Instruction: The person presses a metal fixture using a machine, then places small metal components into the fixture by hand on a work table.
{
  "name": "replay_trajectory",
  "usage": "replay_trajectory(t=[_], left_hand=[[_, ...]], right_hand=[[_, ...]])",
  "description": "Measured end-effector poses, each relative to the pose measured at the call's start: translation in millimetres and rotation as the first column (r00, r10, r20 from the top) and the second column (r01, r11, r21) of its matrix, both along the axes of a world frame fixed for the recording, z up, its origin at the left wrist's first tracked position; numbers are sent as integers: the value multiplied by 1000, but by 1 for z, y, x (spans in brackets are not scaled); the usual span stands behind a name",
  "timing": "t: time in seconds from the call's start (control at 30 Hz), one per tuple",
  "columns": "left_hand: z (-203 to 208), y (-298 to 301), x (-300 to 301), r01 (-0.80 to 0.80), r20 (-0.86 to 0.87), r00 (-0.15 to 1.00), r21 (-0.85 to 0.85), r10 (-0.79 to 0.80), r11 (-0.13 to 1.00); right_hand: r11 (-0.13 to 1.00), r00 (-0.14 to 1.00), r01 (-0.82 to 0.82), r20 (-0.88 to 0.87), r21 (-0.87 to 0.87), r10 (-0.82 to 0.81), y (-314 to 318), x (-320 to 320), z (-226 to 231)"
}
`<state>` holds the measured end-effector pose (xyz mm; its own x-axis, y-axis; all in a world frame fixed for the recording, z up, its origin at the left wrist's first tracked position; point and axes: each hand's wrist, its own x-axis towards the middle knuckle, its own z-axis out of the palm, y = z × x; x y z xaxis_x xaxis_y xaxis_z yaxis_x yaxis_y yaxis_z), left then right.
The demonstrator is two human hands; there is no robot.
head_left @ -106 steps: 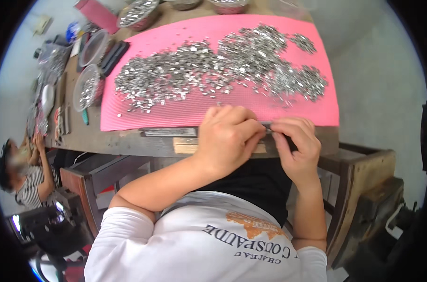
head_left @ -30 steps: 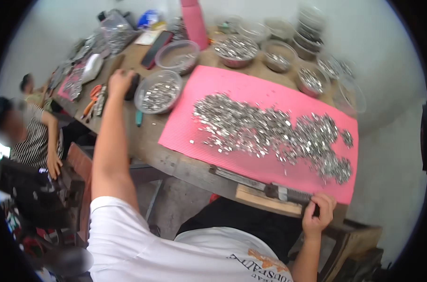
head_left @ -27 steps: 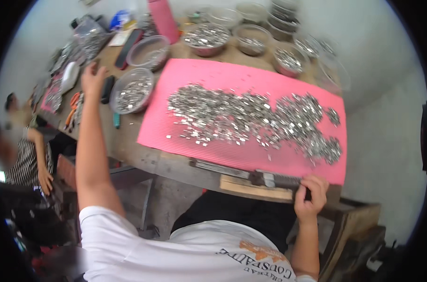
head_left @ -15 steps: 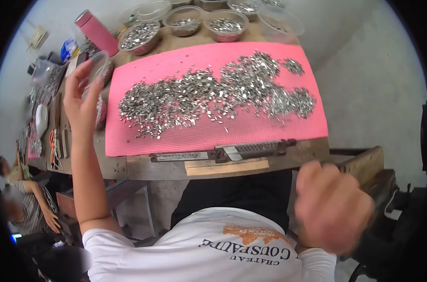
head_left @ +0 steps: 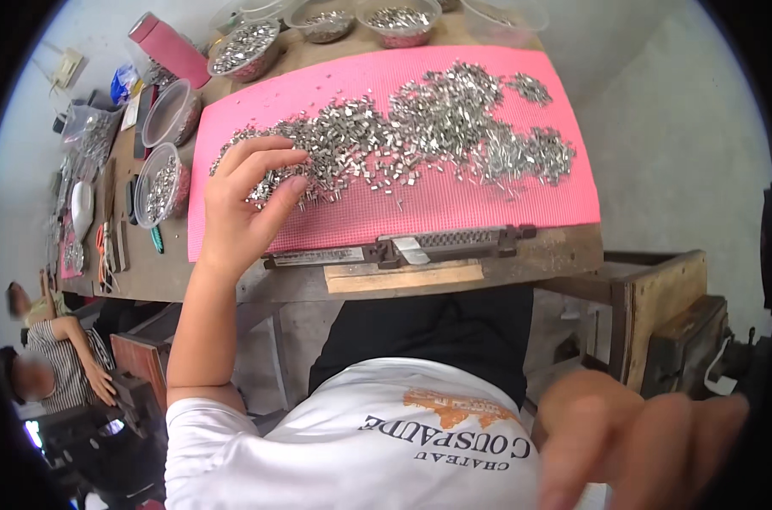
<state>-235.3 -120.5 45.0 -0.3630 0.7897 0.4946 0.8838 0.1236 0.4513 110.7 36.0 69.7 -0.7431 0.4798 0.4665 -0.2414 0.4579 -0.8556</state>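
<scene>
- So my left hand [head_left: 243,202] had just swung in from near the left-side plastic tub [head_left: 181,194] to the near-left part of the loose metal pieces [head_left: 352,123] on the pink mat [head_left: 522,208].
- Thumb and fingers spread, no piece visible between them; couldn't tell if they touched.
- Right hand [head_left: 632,442] had pulled farther near-right, too blurry to read its grip.
- Meaning neither hand was on the dark metal jig [head_left: 467,239] along the near edge.
</scene>
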Motion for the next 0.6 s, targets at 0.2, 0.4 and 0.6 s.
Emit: replay_trajectory(t=[0.2,0.4,0.6], left_hand=[[-20,-14,7,-77,67,995,-38,79,996],[-36,-54,-15,-168,47,985,58,165,984],[-51,-117,-47,-331,80,943,166,322,929]], right_hand=[[999,997,-18,77,27,16,27,65,-11],[994,988,-92,131,54,84,0,8,-13],[967,959,-245,163,75,230,-5,7,-21]])
